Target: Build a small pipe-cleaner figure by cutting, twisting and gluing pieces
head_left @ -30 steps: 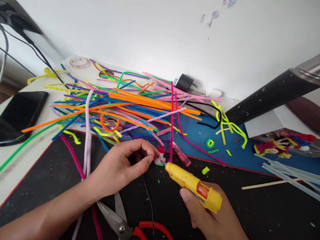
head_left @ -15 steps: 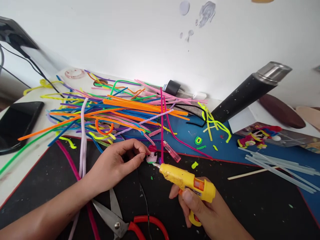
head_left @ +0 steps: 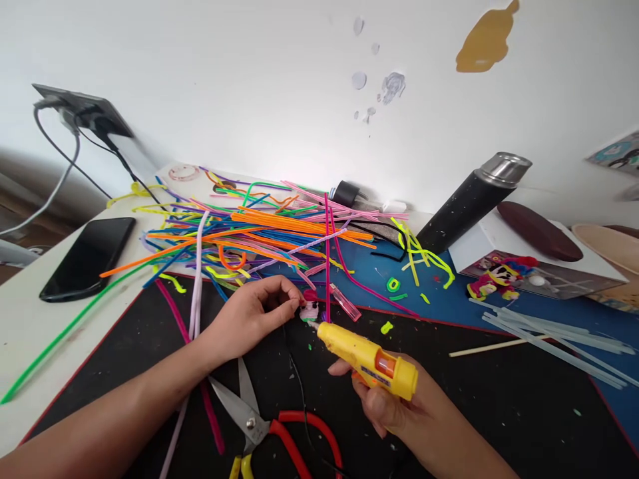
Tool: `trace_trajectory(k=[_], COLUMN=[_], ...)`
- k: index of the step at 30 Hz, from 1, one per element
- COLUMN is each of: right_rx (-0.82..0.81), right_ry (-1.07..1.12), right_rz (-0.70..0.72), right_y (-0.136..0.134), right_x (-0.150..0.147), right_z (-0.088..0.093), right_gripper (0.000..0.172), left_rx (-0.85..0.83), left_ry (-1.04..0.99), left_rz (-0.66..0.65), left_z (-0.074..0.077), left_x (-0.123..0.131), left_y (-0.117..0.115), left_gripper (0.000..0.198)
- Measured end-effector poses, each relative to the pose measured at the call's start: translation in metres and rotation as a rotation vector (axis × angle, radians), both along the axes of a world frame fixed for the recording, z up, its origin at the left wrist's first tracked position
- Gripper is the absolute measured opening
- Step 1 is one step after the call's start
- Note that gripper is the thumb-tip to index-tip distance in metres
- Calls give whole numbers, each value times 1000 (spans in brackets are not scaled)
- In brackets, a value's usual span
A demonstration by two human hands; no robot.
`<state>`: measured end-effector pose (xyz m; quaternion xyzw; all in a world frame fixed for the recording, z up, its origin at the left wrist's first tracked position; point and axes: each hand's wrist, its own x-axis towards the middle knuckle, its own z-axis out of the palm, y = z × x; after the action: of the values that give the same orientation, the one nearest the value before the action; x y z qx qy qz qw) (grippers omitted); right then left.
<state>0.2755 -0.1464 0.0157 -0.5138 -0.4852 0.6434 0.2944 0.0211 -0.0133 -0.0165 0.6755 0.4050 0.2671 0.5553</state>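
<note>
My right hand (head_left: 387, 402) is wrapped round the grip of a yellow hot glue gun (head_left: 362, 352), whose nozzle points left. The nozzle tip is at the lower edge of a small pink and white pipe-cleaner figure (head_left: 310, 310) with a dark pink top; whether they touch I cannot tell. My left hand (head_left: 257, 313) pinches the figure's left side between thumb and forefinger. Below my left hand, red-handled scissors (head_left: 254, 426) lie with their blades apart. A pink lighter (head_left: 345, 303) is just right of the figure.
Many coloured pipe cleaners (head_left: 259, 229) lie heaped at the back. A phone (head_left: 87, 259) is at the left. To the right are a black flask (head_left: 459, 209), a finished-looking figure (head_left: 494, 278), glue sticks (head_left: 554, 339) and a wooden stick (head_left: 492, 346). A black cord (head_left: 299, 386) crosses the mat.
The camera view has tilted up and shifted, showing more wall and the socket. My hands keep their holds, and the glue gun's nozzle stays by the figure.
</note>
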Motion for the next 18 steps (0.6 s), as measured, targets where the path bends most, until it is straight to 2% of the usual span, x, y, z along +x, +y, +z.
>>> trace_trajectory(k=[4,13,18], right_rx=[20,220,196], right_ry=[-78,-291,-317], right_rz=[-17,-90,-141], right_y=[-1,1,-1], right_x=[0,-2,-5], right_z=[-6,-6,-11], right_gripper=[81,64,61], left_rx=[25,21,-11], left_ry=[12,17,11], left_rz=[10,18,3], left_z=[2,6,1], left_x=[1,2,1], left_y=[-1,-2,-1], left_gripper=[25,25,23])
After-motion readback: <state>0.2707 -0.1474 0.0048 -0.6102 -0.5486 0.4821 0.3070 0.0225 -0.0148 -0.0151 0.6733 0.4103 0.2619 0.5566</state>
